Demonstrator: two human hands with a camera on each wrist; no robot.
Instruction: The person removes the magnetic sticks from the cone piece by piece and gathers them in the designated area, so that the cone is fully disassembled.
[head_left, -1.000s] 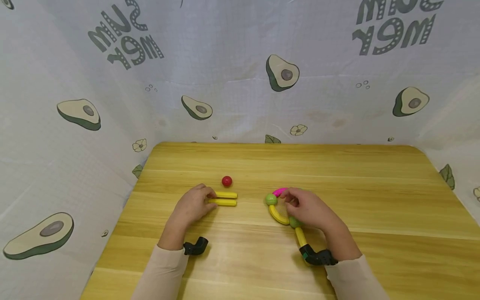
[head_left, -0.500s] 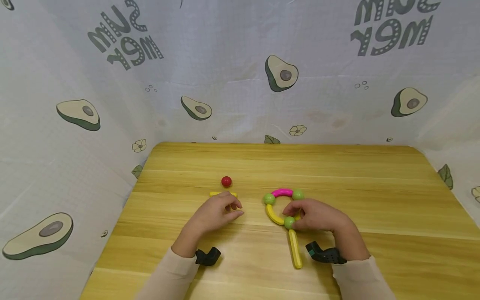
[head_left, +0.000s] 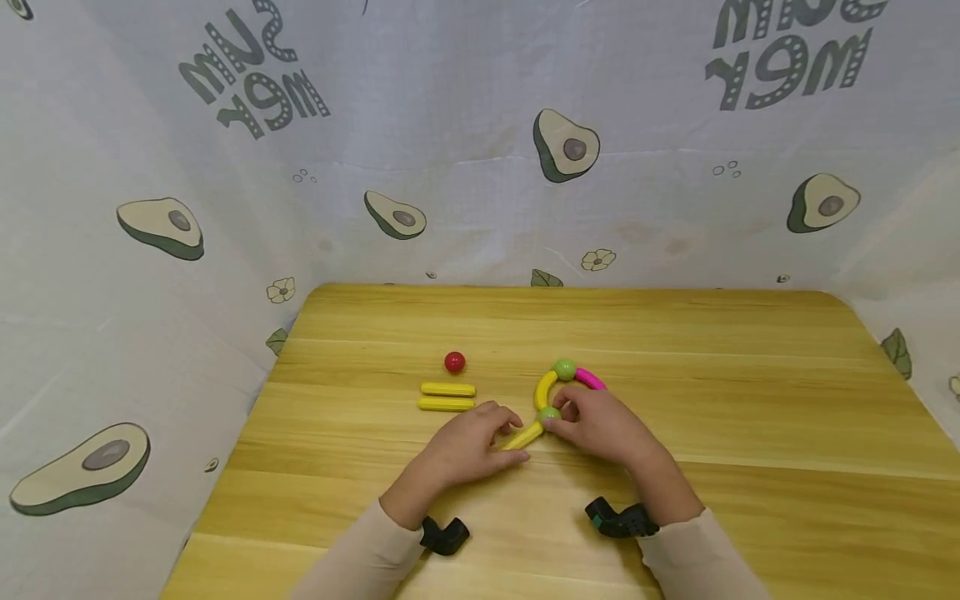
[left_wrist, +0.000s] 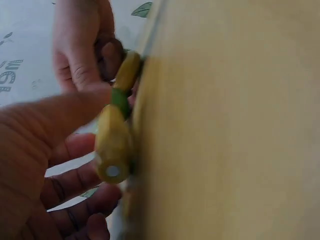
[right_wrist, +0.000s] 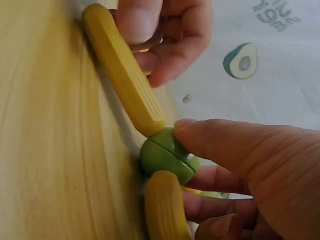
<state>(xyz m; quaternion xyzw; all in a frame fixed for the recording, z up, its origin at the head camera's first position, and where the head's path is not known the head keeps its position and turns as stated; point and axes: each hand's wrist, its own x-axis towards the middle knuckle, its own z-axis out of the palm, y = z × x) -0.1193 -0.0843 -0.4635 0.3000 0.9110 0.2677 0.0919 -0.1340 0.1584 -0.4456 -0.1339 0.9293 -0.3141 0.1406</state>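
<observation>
My right hand (head_left: 600, 421) pinches a green grooved ball (right_wrist: 167, 156) between thumb and fingers. This ball joins a straight yellow rod (right_wrist: 125, 75) to a curved yellow rod (right_wrist: 165, 205). In the head view the curved rod leads up to another green ball (head_left: 565, 369) and a curved magenta rod (head_left: 591, 379); the rest of the ring is hidden behind my right hand. My left hand (head_left: 468, 446) is around the free end of the straight rod, thumb and fingers loosely spread on either side. The left wrist view shows a small round metallic spot on that rod's end.
Two straight yellow rods (head_left: 447, 389) lie parallel left of the joined pieces, and a red ball (head_left: 454, 362) sits just beyond them. The wooden table (head_left: 712, 350) backs onto a white curtain (head_left: 465, 142) printed with avocados.
The ring has turned clockwise, so its straight rod swings from pointing at me to pointing left. My left hand has moved right, from the two loose rods to this rod.
</observation>
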